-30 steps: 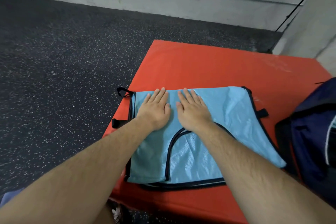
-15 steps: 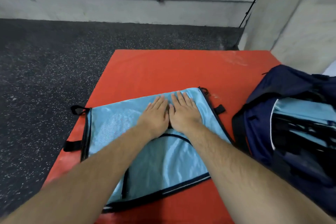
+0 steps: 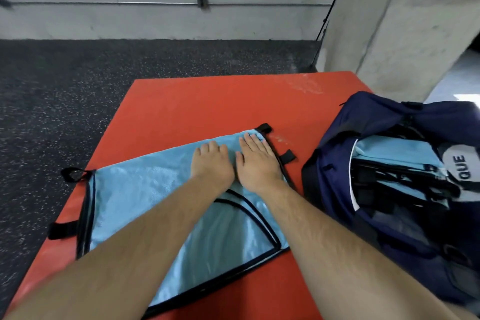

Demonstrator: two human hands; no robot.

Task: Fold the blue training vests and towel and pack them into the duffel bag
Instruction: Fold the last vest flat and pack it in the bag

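Two hands flat, my left hand [image 3: 211,165] and right hand [image 3: 255,163] side by side, fingers together, pressing the blue vest [image 3: 145,197] on the red mat [image 3: 207,104], open duffel bag [image 3: 363,122] just right.
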